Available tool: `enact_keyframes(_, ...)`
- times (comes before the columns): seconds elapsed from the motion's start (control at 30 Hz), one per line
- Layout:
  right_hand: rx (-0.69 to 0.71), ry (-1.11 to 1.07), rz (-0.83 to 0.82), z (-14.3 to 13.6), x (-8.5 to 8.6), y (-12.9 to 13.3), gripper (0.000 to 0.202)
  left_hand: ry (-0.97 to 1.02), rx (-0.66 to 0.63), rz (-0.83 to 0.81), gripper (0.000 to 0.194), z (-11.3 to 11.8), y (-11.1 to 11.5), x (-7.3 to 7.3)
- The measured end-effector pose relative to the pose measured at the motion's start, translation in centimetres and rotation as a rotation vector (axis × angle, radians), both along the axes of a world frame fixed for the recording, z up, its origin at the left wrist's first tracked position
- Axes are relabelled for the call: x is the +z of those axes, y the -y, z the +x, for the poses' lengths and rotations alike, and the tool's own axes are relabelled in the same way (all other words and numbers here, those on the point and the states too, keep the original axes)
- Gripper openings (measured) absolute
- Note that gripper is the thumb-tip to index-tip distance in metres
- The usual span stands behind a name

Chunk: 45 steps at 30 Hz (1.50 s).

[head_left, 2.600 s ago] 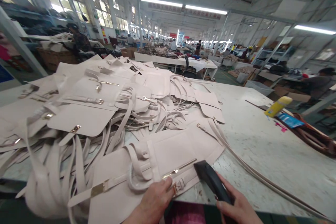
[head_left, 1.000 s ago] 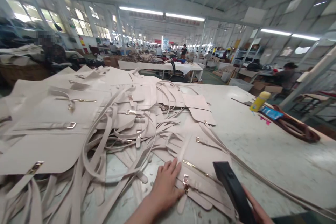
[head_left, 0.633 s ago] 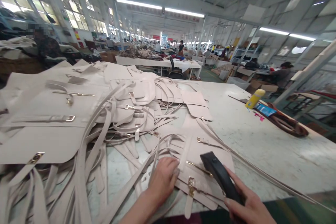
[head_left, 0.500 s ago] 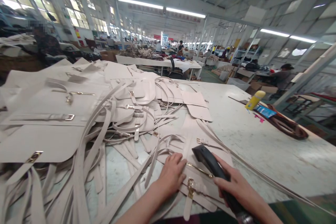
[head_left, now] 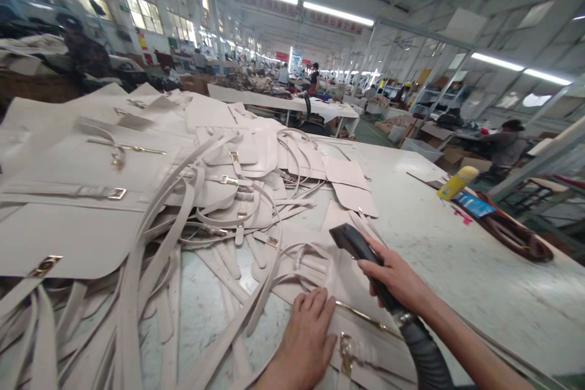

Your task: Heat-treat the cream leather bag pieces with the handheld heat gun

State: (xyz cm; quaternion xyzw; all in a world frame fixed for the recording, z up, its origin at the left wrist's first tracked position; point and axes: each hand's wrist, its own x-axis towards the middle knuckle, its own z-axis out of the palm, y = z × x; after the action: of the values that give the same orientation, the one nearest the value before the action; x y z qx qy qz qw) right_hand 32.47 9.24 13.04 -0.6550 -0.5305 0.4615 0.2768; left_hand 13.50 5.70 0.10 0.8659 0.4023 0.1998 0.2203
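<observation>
R hand (head_left: 395,274) has its grip closed round a black handheld tool (head_left: 361,250), fingers wrapped over the body; flat nozzle end points up & left, just above a beige bag panel (head_left: 350,280). Ribbed black hose (head_left: 427,353) runs from the tool's back end to the bottom edge, beneath the R forearm. L hand (head_left: 308,335) is palm down w/ grip open, fingertips resting on the panel's L part, thumb nr a gold buckle (head_left: 346,350).

Panel lies flat on the pale worktop (head_left: 457,244), front & centre, partly hidden by both hands + tool. Gold zip (head_left: 365,314) crosses it diagonally btwn L hand & hose. Loose handle straps (head_left: 301,256) sit just beyond L fingers.

To the L: big heap of similar beige bag pieces (head_left: 77,231), w/ long straps (head_left: 146,237) trailing over the near edge. Folded bag piece (head_left: 350,186) lies behind the panel. Far R side of worktop: yellow bottle (head_left: 458,183), blue packet (head_left: 475,203), small pink bits (head_left: 462,216), brown coil (head_left: 521,237). Bkgd: seated person (head_left: 507,143) at R, another person (head_left: 86,52) in dark patterned top at L.
</observation>
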Motion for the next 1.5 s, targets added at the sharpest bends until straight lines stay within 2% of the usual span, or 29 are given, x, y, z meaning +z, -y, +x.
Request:
enact_keyframes(0.1, 0.021, -0.021, -0.109, 1.6, -0.2, -0.9, 0.059, 0.006, -0.007, -0.007, 0.052, -0.1, 0.0, -0.1)
enact_keyframes(0.2, 0.066, -0.047, -0.193, 2.2, -1.3, -3.4, 0.055, 0.022, -0.008, -0.016, 0.055, -0.1, 0.1, -0.3)
enact_keyframes(0.3, 0.008, -0.041, -0.129, 2.1, -2.5, -6.1, 0.056, 0.057, -0.006, -0.032, 0.058, -0.2, 0.2, -0.5)
enact_keyframes(0.37, -0.049, -0.033, -0.037, 2.1, -2.5, -6.9, 0.06, 0.098, -0.014, -0.05, 0.058, -0.6, -0.1, -0.2)
enact_keyframes(0.47, -0.073, -0.046, 0.029, 2.5, -1.6, -5.6, 0.061, 0.164, -0.035, -0.074, 0.052, -1.7, -1.1, 0.8)
enact_keyframes(0.57, -0.028, -0.068, -0.028, 2.9, -0.7, -2.7, 0.059, 0.177, -0.013, -0.048, 0.047, -2.9, -2.8, 1.6)
enact_keyframes(0.63, 0.018, -0.078, -0.091, 3.0, -0.6, -1.2, 0.058, 0.168, -0.011, -0.02, 0.042, -3.4, -3.9, 1.4)
enact_keyframes(0.7, 0.065, -0.086, -0.155, 2.8, -1.0, -1.0, 0.054, 0.18, -0.046, -0.009, 0.038, -3.6, -4.6, 0.9)
enact_keyframes(0.77, 0.107, -0.085, -0.209, 2.5, -1.4, -2.1, 0.046, 0.201, -0.086, -0.003, 0.036, -3.5, -4.9, 0.3)
enact_keyframes(0.9, 0.148, -0.045, -0.228, 1.1, -2.4, -6.7, 0.033, 0.222, -0.109, -0.007, 0.037, -3.4, -4.7, -0.3)
enact_keyframes(1.0, 0.134, 0.007, -0.166, -0.7, -3.3, -9.7, 0.031, 0.233, -0.111, -0.007, 0.039, -3.6, -4.4, -0.5)
enact_keyframes(1.1, 0.067, 0.046, -0.063, -1.7, -4.1, -10.7, 0.04, 0.249, -0.133, -0.001, 0.041, -4.0, -4.4, -0.5)
enact_keyframes(1.17, 0.018, 0.042, -0.007, -1.2, -3.9, -10.1, 0.05, 0.264, -0.154, -0.011, 0.041, -4.3, -4.6, -0.5)
enact_keyframes(1.27, -0.024, 0.0, 0.017, 0.8, -2.2, -7.1, 0.061, 0.276, -0.167, -0.029, 0.038, -4.5, -5.1, -0.5)
enact_keyframes(1.4, -0.029, -0.047, -0.032, 2.7, 0.6, 0.0, 0.062, 0.279, -0.17, -0.031, 0.033, -4.4, -5.7, -0.6)
enact_keyframes(1.5, 0.065, -0.073, -0.217, 1.6, 1.4, 5.7, 0.065, 0.275, -0.18, -0.048, 0.031, -4.2, -5.9, -0.7)
